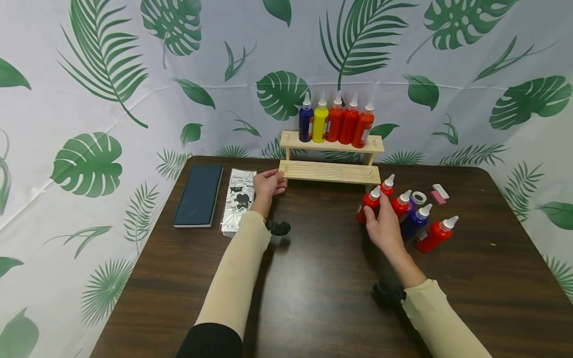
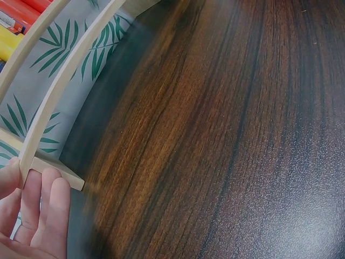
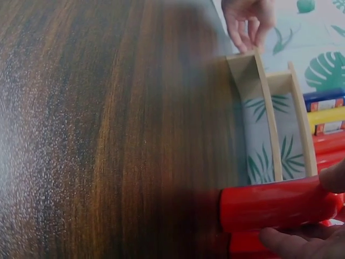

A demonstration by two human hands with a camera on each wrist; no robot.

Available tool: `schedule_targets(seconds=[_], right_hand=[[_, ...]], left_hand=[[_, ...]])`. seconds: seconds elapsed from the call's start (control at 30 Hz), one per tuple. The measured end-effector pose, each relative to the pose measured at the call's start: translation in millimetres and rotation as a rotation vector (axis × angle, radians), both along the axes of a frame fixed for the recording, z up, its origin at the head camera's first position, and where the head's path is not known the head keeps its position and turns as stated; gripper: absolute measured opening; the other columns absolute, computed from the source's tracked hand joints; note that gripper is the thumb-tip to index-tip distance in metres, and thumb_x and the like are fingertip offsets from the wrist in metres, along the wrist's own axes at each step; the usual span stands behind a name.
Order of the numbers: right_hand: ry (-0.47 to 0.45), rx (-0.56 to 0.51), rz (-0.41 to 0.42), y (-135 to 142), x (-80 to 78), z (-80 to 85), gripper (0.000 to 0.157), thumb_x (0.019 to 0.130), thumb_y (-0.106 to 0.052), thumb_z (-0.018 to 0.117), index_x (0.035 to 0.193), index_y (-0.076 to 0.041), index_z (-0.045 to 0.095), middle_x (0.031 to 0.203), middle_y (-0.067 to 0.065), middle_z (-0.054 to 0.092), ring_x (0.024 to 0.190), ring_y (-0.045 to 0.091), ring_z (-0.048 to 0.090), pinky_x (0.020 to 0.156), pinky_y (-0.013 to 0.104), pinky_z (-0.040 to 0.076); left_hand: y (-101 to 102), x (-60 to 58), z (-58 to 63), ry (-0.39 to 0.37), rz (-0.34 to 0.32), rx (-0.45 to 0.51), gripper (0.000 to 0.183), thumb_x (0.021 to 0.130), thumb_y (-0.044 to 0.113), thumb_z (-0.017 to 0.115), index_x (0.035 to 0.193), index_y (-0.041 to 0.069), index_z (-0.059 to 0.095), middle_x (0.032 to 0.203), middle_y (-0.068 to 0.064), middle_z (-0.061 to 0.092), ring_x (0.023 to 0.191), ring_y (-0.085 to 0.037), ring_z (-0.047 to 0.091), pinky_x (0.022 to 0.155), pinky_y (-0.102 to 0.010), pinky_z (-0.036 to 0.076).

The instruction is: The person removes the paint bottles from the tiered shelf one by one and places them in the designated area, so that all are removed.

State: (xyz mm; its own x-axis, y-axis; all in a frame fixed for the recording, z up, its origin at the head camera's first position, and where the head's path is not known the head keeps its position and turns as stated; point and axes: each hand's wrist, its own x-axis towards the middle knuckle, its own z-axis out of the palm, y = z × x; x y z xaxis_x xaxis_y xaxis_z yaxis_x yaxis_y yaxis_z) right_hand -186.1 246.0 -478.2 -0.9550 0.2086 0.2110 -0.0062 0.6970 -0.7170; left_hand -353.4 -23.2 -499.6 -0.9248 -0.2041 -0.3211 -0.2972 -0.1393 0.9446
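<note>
A two-tier wooden rack (image 1: pixel 331 172) stands at the back of the table. My left hand (image 1: pixel 269 183) pinches the left end of its lower board, thumb above and fingers beneath in the left wrist view. On the upper board a blue bottle (image 1: pixel 306 123), a yellow bottle (image 1: pixel 320 124) and three red bottles (image 1: pixel 345 125) stand in a row, all with white nozzles. My right hand (image 1: pixel 386 227) grips a red squeeze bottle (image 3: pixel 269 206) by its upper part, near the rack's right end. Close behind it are more red bottles (image 1: pixel 399 205) and a blue bottle (image 1: pixel 414 223).
Another red bottle (image 1: pixel 434 236) leans in view to the right. A white tape roll (image 1: pixel 419 198), a pink eraser (image 1: pixel 438 198) and a white block (image 1: pixel 440 191) lie behind. At left lie a dark notebook (image 1: pixel 198 196) and a packaged ruler set (image 1: pixel 237 201). A leaf-print cloth hangs behind.
</note>
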Motion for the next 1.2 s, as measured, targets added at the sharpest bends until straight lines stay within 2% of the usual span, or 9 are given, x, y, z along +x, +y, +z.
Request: schedule_targets(seconds=[0.2, 0.33, 0.5, 0.67, 0.8, 0.9, 1.0, 1.1, 1.2], right_hand=[[-0.036, -0.011, 0.000, -0.5, 1.5, 2.7, 0.046, 0.097, -0.015, 0.055, 0.136, -0.001, 0.037, 0.139, 0.024, 0.045, 0.126, 0.041, 0.044, 0.108, 0.059, 0.031], [-0.067, -0.023, -0.011, 0.1, 5.7, 7.3, 0.056, 0.096, -0.018, 0.056, 0.145, -0.003, 0.031, 0.142, 0.023, 0.042, 0.119, 0.040, 0.048, 0.102, 0.057, 0.040], [-0.064, -0.066, -0.013, -0.6, 12.3, 19.0, 0.066, 0.095, -0.019, 0.058, 0.150, -0.007, 0.023, 0.146, 0.023, 0.038, 0.128, 0.039, 0.044, 0.098, 0.052, 0.045], [-0.021, -0.076, 0.003, -3.9, 18.9, 39.9, 0.067, 0.095, -0.020, 0.060, 0.150, -0.008, 0.025, 0.145, 0.021, 0.040, 0.128, 0.039, 0.045, 0.099, 0.052, 0.044], [0.009, -0.055, 0.016, -5.4, 19.8, 66.7, 0.066, 0.095, -0.022, 0.059, 0.150, -0.012, 0.025, 0.147, 0.020, 0.039, 0.130, 0.039, 0.043, 0.100, 0.054, 0.043], [0.035, -0.024, 0.035, -4.5, 13.5, 91.0, 0.065, 0.095, -0.025, 0.058, 0.150, -0.014, 0.026, 0.147, 0.018, 0.038, 0.131, 0.038, 0.041, 0.101, 0.055, 0.042], [0.039, 0.021, 0.068, -2.3, 0.5, 115.9, 0.066, 0.095, -0.031, 0.057, 0.151, -0.014, 0.026, 0.149, 0.017, 0.036, 0.132, 0.037, 0.041, 0.101, 0.055, 0.041], [-0.006, 0.033, 0.099, 0.8, -20.7, 135.3, 0.068, 0.096, -0.037, 0.055, 0.152, -0.013, 0.023, 0.152, 0.017, 0.032, 0.134, 0.038, 0.038, 0.103, 0.057, 0.040], [-0.066, 0.028, 0.099, 5.1, -48.3, 144.4, 0.072, 0.096, -0.042, 0.051, 0.153, -0.013, 0.018, 0.153, 0.019, 0.029, 0.135, 0.040, 0.035, 0.103, 0.060, 0.037]], left_hand=[[-0.9, -0.6, 1.1, -0.016, -0.003, 0.003, 0.024, 0.085, 0.014, 0.073, 0.108, 0.006, 0.071, 0.086, -0.015, 0.073, 0.060, -0.016, 0.069, 0.052, -0.028, 0.058], [-0.3, 0.2, 1.2, -0.022, -0.006, 0.012, 0.024, 0.086, 0.014, 0.073, 0.108, 0.006, 0.071, 0.087, -0.016, 0.073, 0.061, -0.017, 0.070, 0.052, -0.028, 0.058], [0.1, 1.2, 0.5, 0.000, -0.007, 0.018, 0.024, 0.086, 0.014, 0.073, 0.108, 0.005, 0.071, 0.087, -0.016, 0.073, 0.069, -0.020, 0.071, 0.053, -0.028, 0.058], [-0.9, 1.8, 0.9, 0.001, -0.016, 0.015, 0.026, 0.086, 0.015, 0.072, 0.110, 0.005, 0.070, 0.089, -0.016, 0.073, 0.073, -0.023, 0.072, 0.054, -0.028, 0.059], [-1.0, 1.0, 1.5, -0.016, -0.011, 0.009, 0.025, 0.086, 0.015, 0.073, 0.109, 0.006, 0.071, 0.088, -0.016, 0.073, 0.072, -0.023, 0.072, 0.053, -0.028, 0.058], [-1.4, -0.3, 1.2, -0.023, -0.006, 0.002, 0.025, 0.086, 0.016, 0.073, 0.109, 0.007, 0.071, 0.087, -0.015, 0.073, 0.071, -0.022, 0.072, 0.052, -0.028, 0.058], [-1.5, -0.9, 0.8, -0.028, -0.006, -0.003, 0.024, 0.086, 0.016, 0.073, 0.109, 0.007, 0.071, 0.086, -0.014, 0.073, 0.069, -0.021, 0.072, 0.053, -0.029, 0.058], [-1.4, -1.1, 0.7, -0.032, -0.004, -0.002, 0.024, 0.086, 0.016, 0.073, 0.108, 0.007, 0.071, 0.086, -0.014, 0.073, 0.068, -0.020, 0.071, 0.053, -0.029, 0.058], [-0.5, -0.7, 1.3, -0.031, -0.010, 0.003, 0.024, 0.086, 0.016, 0.073, 0.108, 0.007, 0.071, 0.088, -0.015, 0.073, 0.068, -0.020, 0.071, 0.053, -0.029, 0.058]])
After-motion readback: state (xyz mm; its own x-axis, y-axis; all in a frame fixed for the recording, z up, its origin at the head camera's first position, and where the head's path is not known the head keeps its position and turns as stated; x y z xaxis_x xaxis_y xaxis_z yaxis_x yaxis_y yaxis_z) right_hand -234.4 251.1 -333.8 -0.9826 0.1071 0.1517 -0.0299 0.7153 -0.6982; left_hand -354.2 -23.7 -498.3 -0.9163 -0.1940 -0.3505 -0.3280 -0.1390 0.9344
